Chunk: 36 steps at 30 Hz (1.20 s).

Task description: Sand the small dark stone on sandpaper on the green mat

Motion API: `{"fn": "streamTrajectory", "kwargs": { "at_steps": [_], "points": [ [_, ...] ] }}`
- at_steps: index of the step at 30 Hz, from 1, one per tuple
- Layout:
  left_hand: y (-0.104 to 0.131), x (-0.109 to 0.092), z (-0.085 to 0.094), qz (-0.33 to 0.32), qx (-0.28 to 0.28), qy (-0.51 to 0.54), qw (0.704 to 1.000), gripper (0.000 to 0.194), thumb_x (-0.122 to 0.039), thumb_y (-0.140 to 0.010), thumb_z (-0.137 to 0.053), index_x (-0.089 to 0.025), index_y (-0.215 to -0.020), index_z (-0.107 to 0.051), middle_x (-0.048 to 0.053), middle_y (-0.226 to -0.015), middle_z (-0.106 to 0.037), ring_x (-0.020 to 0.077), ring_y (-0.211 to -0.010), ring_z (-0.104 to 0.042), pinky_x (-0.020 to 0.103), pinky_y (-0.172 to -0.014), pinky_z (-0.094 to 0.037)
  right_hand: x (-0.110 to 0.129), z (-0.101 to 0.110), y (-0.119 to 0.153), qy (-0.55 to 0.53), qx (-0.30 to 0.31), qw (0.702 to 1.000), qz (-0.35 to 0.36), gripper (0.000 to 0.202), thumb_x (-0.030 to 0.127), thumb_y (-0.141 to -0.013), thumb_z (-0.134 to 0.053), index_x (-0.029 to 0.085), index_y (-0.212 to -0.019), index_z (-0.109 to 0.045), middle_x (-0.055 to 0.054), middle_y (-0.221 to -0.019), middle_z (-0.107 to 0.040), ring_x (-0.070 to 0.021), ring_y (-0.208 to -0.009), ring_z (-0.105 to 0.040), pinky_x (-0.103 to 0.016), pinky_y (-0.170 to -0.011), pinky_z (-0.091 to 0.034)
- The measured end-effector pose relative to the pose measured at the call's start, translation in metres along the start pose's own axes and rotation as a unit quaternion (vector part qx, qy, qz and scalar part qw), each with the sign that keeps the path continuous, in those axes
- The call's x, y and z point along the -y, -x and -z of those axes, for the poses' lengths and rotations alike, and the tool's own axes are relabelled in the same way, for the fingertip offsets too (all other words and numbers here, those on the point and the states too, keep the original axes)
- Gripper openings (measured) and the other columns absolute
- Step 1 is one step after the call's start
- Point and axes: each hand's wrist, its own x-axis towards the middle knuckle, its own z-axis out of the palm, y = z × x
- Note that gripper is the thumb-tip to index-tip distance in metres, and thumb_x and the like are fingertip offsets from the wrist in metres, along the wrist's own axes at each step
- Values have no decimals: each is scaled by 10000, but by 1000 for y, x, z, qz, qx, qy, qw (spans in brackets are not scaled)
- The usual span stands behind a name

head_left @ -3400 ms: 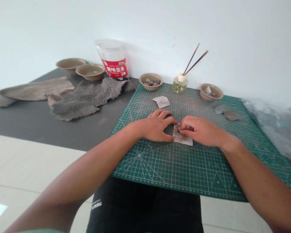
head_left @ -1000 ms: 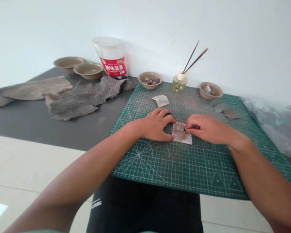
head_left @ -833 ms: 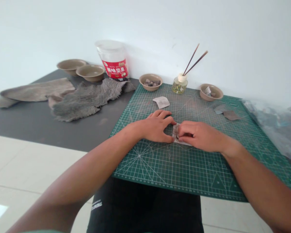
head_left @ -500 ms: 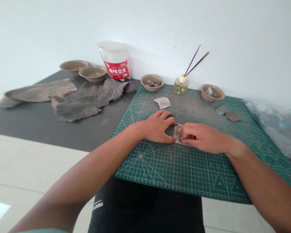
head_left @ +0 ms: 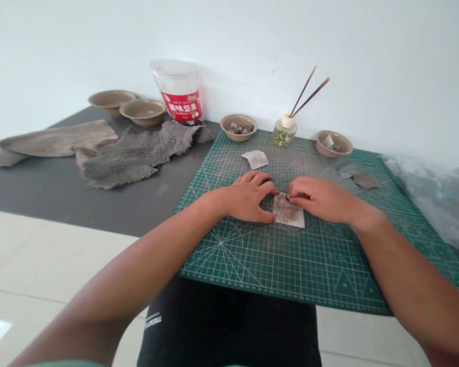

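Note:
A small pale sheet with brown smears, which looks like sandpaper (head_left: pixel 290 216), lies flat on a green cutting mat (head_left: pixel 260 262). My left hand (head_left: pixel 250 196) rests beside it with fingers spread, its thumb and index fingertips pressing on the sheet's left edge. At the sheet's upper right, my right hand (head_left: pixel 317 199) is closed in a pinch on a small dark piece (head_left: pixel 288 197); most of the piece is hidden by the fingers. A second, curled pale sheet (head_left: pixel 256 159) lies beyond my left hand.
Behind are a bowl of small brownish chunks (head_left: pixel 238 127), a reed diffuser (head_left: pixel 285 131) and another small bowl (head_left: pixel 334 143). Grey scraps (head_left: pixel 365 180) and a plastic bag (head_left: pixel 428 196) lie right. Furry grey cloth (head_left: pixel 133 155), two bowls (head_left: pixel 143 112) and a clear tub (head_left: pixel 178 86) stand left.
My right hand has moved away from me across the sheet with the pinched piece, uncovering the sheet's lower right part. My left hand stays at the left edge. The view has shifted slightly.

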Motion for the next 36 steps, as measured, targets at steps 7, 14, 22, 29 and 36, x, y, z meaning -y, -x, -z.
{"fn": "streamTrajectory", "kwargs": {
  "at_steps": [7, 14, 22, 29, 36],
  "points": [
    [0, 1, 0, -5, 4, 0, 1000, 728, -666, -796, -583, -295, -1410, -456, 96, -1596, -258, 340, -1502, -124, 535, -1187, -197, 3, -4, 1, -23, 17, 999, 39, 148, 264, -972, -516, 225, -909, -644, -37, -1014, -665, -185, -896, -621, -318, -793, -446],
    [-1, 1, 0, -12, 3, 4, 1000, 742, -680, -796, -573, -285, -1413, -457, 108, -1584, -274, 345, -1497, -146, 537, -1182, -217, 0, -1, 4, -36, 47, 998, 32, 144, 267, -959, -546, 228, -869, -651, -24, -960, -665, -179, -853, -621, -316, -770, -447],
    [0, 0, 1, 0, 7, 4, 1000, 746, -685, -792, -583, -297, -1416, -450, 99, -1602, -248, 342, -1504, -121, 537, -1185, -198, -6, 4, 4, -16, 21, 1000, -17, 111, 255, -921, -580, 219, -837, -643, -30, -919, -651, -191, -833, -611, -328, -760, -437],
    [-1, 1, -1, 0, 2, 3, 1000, 738, -667, -791, -592, -297, -1414, -453, 91, -1602, -251, 344, -1504, -117, 533, -1187, -193, 3, 1, 3, -39, 17, 999, 3, 113, 243, -933, -557, 223, -861, -641, -26, -961, -649, -186, -863, -608, -324, -769, -430],
    [0, 0, 0, -6, 6, 2, 1000, 744, -674, -794, -581, -289, -1417, -451, 95, -1599, -260, 346, -1502, -124, 532, -1189, -198, 1, 6, 8, -38, 88, 995, 22, 151, 285, -942, -559, 226, -814, -610, -16, -896, -637, -169, -764, -592, -306, -681, -415]
  ]
}}
